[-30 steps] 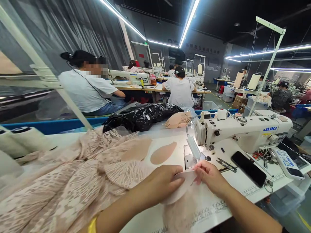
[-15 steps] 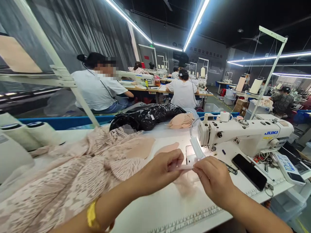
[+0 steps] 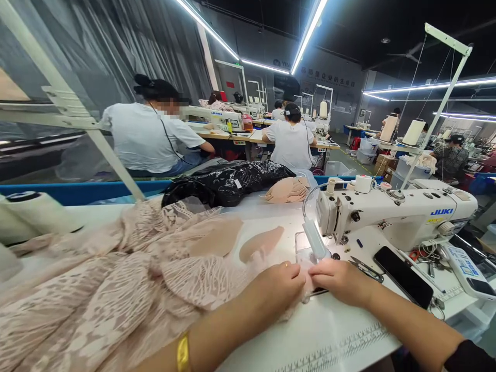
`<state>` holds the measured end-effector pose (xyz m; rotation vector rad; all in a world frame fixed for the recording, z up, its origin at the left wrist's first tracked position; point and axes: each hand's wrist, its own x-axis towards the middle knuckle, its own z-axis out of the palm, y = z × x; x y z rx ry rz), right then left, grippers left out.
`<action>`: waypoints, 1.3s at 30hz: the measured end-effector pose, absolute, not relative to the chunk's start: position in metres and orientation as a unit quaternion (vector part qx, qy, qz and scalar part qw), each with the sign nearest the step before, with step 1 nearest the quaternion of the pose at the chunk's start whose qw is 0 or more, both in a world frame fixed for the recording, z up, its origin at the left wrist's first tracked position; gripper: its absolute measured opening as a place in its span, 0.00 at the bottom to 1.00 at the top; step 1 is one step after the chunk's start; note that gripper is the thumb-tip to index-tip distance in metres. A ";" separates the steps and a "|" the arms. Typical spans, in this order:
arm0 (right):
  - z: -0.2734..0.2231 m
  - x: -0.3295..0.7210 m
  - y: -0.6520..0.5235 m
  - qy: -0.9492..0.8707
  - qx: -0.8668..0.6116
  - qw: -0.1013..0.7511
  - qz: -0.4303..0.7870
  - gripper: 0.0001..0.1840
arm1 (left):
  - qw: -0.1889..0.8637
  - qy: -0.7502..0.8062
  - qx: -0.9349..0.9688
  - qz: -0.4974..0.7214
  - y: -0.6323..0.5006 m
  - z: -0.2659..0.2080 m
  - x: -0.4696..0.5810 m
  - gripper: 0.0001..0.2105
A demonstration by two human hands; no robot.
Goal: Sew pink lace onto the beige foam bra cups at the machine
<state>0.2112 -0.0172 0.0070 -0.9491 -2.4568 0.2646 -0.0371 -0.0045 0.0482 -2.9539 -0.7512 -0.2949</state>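
Observation:
My left hand (image 3: 276, 287) is closed on a piece of thin pale pink fabric (image 3: 307, 283) at the sewing machine's needle area. From the other side my right hand (image 3: 343, 283) pinches the same fabric, fingers pressed together. Just beyond my hands, a white lamp (image 3: 315, 238) on a bent metal neck lights the spot. The white sewing machine (image 3: 395, 214) stands to the right. Left of the needle plate lies a beige teardrop-shaped piece (image 3: 261, 244), and pink lace fabric (image 3: 116, 281) spreads over the table's left side.
Thread snips (image 3: 366, 269), a black phone (image 3: 403, 276) and a white control box (image 3: 468, 271) lie to the right. Behind are a black plastic bag (image 3: 232, 182) and stacked beige pieces (image 3: 287, 190). Thread cones (image 3: 42, 214) stand left. Co-workers (image 3: 151, 134) sit beyond.
Both hands have moved down with the fabric, from in front of the needle area onto the machine bed. The teardrop-shaped piece now shows more fully. The view has shifted slightly.

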 end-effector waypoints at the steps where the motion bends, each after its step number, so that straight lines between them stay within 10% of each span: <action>1: 0.007 0.214 -0.015 -0.905 -0.336 0.251 0.074 0.16 | 0.040 -0.251 -0.963 -0.093 -0.001 0.045 -0.034 0.12; 39: 0.014 0.229 -0.022 -0.899 -0.370 0.228 0.048 0.13 | 0.041 -0.170 -0.929 -0.328 0.009 0.003 -0.022 0.14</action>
